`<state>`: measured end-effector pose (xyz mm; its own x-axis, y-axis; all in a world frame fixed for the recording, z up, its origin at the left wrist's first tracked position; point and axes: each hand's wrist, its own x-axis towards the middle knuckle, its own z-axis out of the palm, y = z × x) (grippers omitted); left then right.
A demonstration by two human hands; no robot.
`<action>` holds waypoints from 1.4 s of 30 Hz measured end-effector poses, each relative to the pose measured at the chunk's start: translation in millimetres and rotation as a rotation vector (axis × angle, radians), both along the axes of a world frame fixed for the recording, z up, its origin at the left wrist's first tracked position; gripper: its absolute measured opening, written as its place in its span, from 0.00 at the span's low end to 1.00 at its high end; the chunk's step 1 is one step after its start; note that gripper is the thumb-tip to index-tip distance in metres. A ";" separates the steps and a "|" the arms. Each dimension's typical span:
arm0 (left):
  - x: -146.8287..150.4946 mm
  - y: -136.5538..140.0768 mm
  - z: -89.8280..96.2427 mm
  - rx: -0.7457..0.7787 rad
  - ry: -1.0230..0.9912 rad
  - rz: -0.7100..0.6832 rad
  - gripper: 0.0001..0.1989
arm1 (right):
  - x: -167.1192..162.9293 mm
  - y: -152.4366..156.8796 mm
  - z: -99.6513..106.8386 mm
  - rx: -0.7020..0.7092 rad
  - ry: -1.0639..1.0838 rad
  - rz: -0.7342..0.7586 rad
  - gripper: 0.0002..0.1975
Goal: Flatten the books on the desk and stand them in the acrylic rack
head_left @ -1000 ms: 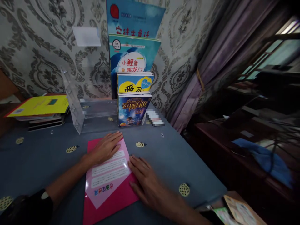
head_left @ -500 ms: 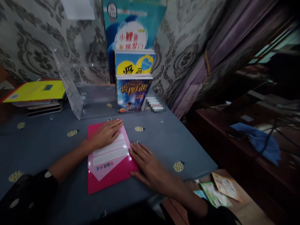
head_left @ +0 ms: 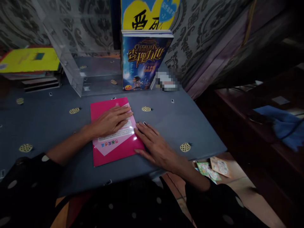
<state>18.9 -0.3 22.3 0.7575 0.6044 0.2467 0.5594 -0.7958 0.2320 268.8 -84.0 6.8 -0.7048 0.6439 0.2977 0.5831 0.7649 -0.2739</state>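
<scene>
A pink book (head_left: pixel 118 152) lies closed on the table, its back cover with a pale panel and small printed text facing up. My left hand (head_left: pixel 112 120) rests flat across the upper part of the cover, fingers stretched out to the right and hiding some of the print. At the book's right edge lies my right hand (head_left: pixel 156 145), its fingers extended and the fingertips touching the edge. Both hands are open. Behind the book, a blue book (head_left: pixel 142 63) stands upright in a clear acrylic stand (head_left: pixel 97 85).
A yellow-and-blue book (head_left: pixel 147 15) stands behind the blue one. On the left is a stack of books (head_left: pixel 30 60) with a yellow cover on top. A blurred-out item (head_left: pixel 167 80) lies right of the stand. Booklets (head_left: pixel 220 166) lie below the table's right edge, near a blue cloth (head_left: pixel 280 123).
The view has tilted down, so the stand and books sit higher in the picture. My left hand has slid slightly along the cover; the right stays at the edge.
</scene>
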 end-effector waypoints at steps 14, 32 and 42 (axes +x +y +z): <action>6.2 -44.1 4.0 -0.104 0.014 -0.132 0.21 | 1.5 -3.2 -2.7 -0.157 0.072 -0.077 0.43; 13.2 -84.6 18.9 -0.177 0.087 -0.191 0.21 | 10.9 -10.3 -1.1 -0.150 0.176 0.039 0.32; 0.5 -111.3 7.8 -0.054 0.053 0.107 0.28 | 20.0 -40.2 6.1 -0.077 0.142 0.061 0.21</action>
